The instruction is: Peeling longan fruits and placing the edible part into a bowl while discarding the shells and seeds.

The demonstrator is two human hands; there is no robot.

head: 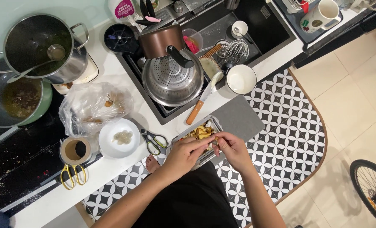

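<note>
Between my fingertips is a small pale piece, too tiny and too covered by my fingers to name. I hold it over the metal tray (213,123) of yellowish scraps, which sits at the front edge of the table (112,169), partly hidden under my hands. My left hand (187,152) is curled, its fingers pinched down onto the piece; my right hand (232,147) is curled too, thumb and forefinger meeting the left's. Which hand truly bears the piece I cannot tell.

Just left of the tray lie green-handled scissors (154,141), then a white plate (119,138) with a few translucent bits on it. A wooden-handled knife (198,105) lies above the tray, its blade reaching the sink's rim. In the sink (276,33) a steel colander (172,80) hides whatever is beneath it. A crumpled plastic bag (93,107) blurs its contents. Yellow scissors (73,175) lie near the table's edge. At far left a large pot (40,46) with a ladle overlaps a pan (15,99) cut off by the frame.
</note>
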